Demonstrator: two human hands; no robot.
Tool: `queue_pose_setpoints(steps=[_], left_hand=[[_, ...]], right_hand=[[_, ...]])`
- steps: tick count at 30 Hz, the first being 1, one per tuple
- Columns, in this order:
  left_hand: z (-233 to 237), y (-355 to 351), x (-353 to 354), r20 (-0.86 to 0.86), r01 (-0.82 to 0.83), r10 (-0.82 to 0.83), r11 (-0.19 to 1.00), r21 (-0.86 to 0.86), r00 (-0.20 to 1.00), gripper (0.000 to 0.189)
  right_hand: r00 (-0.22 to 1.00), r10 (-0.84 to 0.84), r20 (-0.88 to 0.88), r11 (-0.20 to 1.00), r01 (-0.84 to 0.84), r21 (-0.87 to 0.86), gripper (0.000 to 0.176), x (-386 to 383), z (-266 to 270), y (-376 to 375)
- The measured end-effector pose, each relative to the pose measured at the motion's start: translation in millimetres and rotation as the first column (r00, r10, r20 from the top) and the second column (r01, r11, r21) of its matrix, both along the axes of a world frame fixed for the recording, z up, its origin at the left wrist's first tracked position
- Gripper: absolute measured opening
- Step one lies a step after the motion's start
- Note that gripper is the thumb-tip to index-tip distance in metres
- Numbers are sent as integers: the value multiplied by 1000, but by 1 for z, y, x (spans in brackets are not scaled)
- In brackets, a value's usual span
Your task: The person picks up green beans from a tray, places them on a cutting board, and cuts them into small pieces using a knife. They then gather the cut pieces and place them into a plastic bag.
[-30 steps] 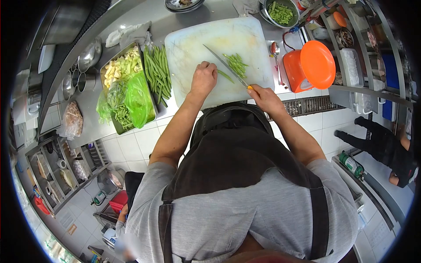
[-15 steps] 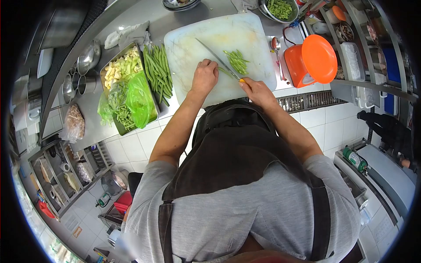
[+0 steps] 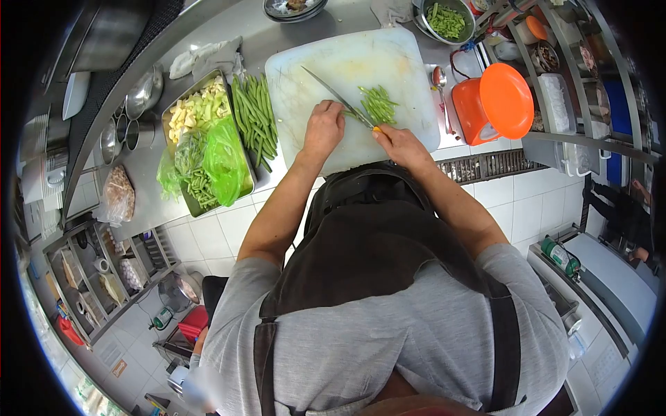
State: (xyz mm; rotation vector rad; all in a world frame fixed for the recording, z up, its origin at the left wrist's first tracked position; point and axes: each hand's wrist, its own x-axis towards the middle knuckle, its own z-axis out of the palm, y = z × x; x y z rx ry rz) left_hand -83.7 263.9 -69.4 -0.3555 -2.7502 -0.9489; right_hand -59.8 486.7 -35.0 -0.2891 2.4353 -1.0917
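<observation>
A white cutting board (image 3: 295,66) lies in front of me on the steel counter. My right hand (image 3: 404,147) is closed around the handle of a kitchen knife (image 3: 323,84), whose blade slants toward the upper left. Fingers bent, my left hand (image 3: 325,130) presses on the board just left of the blade. A bit of green bean (image 3: 349,114) shows between its fingertips and the knife; the rest is hidden. Right of the blade lies a small heap of cut green beans (image 3: 378,105). Whole green beans (image 3: 254,114) are piled left of the board.
A metal tray (image 3: 250,184) at left holds chopped vegetables and a green plastic bag (image 3: 226,163). At right are a spoon (image 3: 440,80) and an orange scale (image 3: 468,104). A bowl of cut greens (image 3: 446,22) stands at the back right. Another person's dark-clothed legs (image 3: 614,208) appear at far right.
The whole view has shifted slightly, with the board lower in it. The knife has moved a little left against the board, close to my left fingertips. Both hands keep their grip.
</observation>
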Motion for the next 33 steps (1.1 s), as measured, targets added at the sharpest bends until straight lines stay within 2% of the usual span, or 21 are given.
queue_pose_setpoints(steps=[2, 5, 7, 11, 20, 23, 25, 28, 33], left_hand=[[-4, -4, 5, 26, -54, 54, 999, -5, 998, 11], [-5, -6, 0, 30, -23, 24, 999, -28, 999, 10], [-9, -4, 0, -27, 33, -34, 999, -25, 999, 10], [-8, 1, 1, -23, 53, -53, 998, -22, 998, 8], [-4, 1, 1, -40, 53, -54, 998, -30, 998, 10], [-6, 1, 2, -28, 53, -53, 999, -1, 998, 11], [-6, 1, 1, -23, 49, -50, 999, -21, 999, 10], [-3, 0, 2, 0, 49, -49, 998, -43, 999, 9], [-2, 1, 4, -5, 61, -61, 998, -30, 998, 10]], right_hand=[[1000, 1, 8, 1000, -1, 0, 37, 4, 0, -1], [1000, 3, 17, 1000, -3, -9, 37, 0, 7, 5], [998, 25, 51, 998, -28, 51, 38, 4, 21, 13], [993, 28, 117, 994, -41, 104, 38, 14, 35, 29], [998, 62, -18, 998, -62, 8, 37, -11, 6, 2], [1000, 21, 16, 1000, -21, -9, 38, -7, 22, 11], [995, 19, 102, 1000, -19, -4, 38, -6, 38, 16], [988, 37, 151, 999, -33, -23, 38, -11, 28, 5], [995, 0, 96, 999, 5, -53, 38, -23, 8, -21]])
